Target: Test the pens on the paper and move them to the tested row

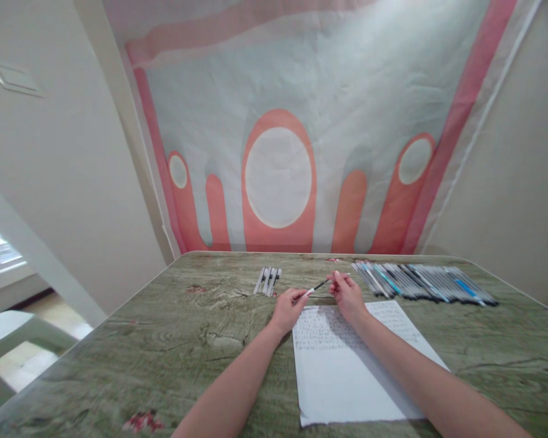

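Above the top edge of a partly written sheet of paper, both hands meet around a slim pen. My left hand is closed on the white end of the pen, whose dark part points up and to the right. My right hand has its fingers pinched near the pen's other end; a small thin piece seems to stick out beyond them, too small to name. Small dense handwriting covers the upper part of the sheet, and my right forearm crosses over it.
Several pens lie side by side at the back right of the wood-patterned table. A smaller group of pens or caps lies left of centre. A white chair stands at the left, and a printed backdrop hangs behind.
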The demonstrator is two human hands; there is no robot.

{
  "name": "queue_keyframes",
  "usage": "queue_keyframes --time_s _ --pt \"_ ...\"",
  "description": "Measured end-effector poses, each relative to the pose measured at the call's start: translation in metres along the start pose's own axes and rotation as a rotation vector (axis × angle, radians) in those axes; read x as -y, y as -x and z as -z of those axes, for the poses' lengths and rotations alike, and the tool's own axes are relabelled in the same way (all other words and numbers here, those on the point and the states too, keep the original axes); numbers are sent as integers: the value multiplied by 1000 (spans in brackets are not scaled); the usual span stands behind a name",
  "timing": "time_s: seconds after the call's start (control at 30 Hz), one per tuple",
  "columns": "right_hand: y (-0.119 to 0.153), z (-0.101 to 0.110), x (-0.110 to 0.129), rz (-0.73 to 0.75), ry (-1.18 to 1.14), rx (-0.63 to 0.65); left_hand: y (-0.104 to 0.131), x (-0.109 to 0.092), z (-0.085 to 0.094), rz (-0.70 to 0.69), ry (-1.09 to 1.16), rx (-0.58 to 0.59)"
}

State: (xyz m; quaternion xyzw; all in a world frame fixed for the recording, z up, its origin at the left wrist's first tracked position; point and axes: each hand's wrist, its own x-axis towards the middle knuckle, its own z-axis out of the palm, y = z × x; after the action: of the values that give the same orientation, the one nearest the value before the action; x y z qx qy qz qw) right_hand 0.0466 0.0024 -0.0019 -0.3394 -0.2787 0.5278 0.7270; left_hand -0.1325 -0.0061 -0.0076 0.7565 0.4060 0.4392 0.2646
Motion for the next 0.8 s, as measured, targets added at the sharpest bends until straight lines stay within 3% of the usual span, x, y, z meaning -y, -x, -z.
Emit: queue_keyframes --time_s 0.37,0.8 --pt "-6 0 12 33 -93 -12 1 -2 0 -13 -50 21" --pt "6 -7 6 31 128 91 1 -1 2 -22 -60 34"
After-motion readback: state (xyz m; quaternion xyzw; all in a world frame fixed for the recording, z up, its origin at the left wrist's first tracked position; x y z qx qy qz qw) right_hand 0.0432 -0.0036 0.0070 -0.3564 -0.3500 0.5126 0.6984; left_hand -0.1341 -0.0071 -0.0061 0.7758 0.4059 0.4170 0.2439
